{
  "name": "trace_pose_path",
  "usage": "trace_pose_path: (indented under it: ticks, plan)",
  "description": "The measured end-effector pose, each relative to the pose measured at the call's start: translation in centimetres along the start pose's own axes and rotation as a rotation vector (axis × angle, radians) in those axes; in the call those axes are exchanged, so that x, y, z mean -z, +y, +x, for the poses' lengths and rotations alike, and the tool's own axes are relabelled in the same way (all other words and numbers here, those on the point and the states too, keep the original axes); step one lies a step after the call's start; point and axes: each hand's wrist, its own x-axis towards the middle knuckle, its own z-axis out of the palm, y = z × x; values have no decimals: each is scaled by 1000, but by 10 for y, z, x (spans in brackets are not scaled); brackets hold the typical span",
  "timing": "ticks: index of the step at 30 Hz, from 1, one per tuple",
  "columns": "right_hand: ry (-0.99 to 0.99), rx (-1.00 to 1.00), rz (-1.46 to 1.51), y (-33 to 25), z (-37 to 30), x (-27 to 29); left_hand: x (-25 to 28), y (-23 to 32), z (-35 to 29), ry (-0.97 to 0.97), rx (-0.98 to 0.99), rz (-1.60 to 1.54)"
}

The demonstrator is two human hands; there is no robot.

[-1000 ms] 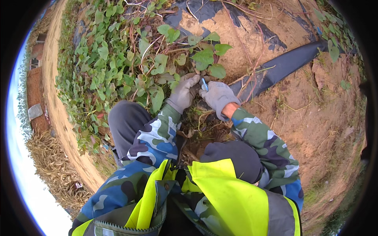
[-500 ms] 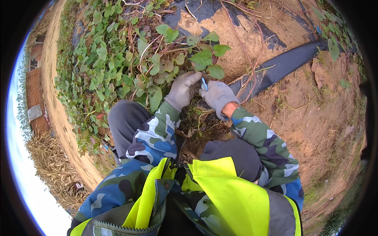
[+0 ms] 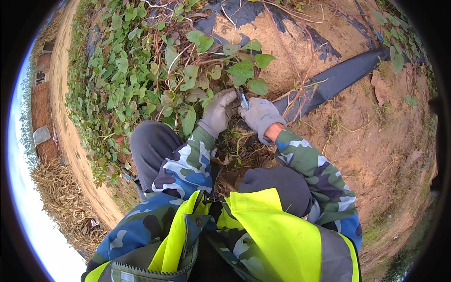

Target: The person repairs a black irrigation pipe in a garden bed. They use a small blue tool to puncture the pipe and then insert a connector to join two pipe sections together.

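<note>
My right hand (image 3: pixel 261 115), in a grey work glove, is closed round a small tool with a blue handle (image 3: pixel 244 101) and a dark tip; its exact kind is too small to tell. Close beside it, my left hand (image 3: pixel 219 113) wears a matching glove. Its fingers curl together at the tool's tip, and what they pinch is hidden. Green heart-shaped leaves (image 3: pixel 242 71) on a trailing vine hang just beyond both hands. Dry stems and weeds (image 3: pixel 242 145) lie on the soil beneath my wrists.
Dense vines (image 3: pixel 117 94) cover the ground to the left. Black plastic film (image 3: pixel 336 82) stretches across the sandy soil (image 3: pixel 357 136) on the right, with loose reddish stems (image 3: pixel 300 94) over it. My bent knees (image 3: pixel 152 145) flank the hands. A dirt path (image 3: pixel 70 127) runs along the far left.
My left hand has drawn slightly down and its fingers have shifted; the tool's dark tip now shows above them. Leaves beside the left hand have moved a little. My right hand stays nearly in place.
</note>
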Motion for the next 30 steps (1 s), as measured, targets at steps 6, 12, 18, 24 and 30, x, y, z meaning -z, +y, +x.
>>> trace_pose_path:
  ticks: [6,12,18,24,30]
  plan:
    - [-16,-29,-13,0,1,-1,-6,1,6,85,-43,254]
    - [33,2,-9,2,-1,-2,0,-1,6,67,-76,304]
    - [7,-15,-29,4,1,-5,0,4,14,-186,-50,91]
    - [-37,-29,-13,4,-6,-3,-3,20,54,26,-26,-20]
    - [-164,-97,-51,16,-50,-2,-15,41,52,134,-207,63]
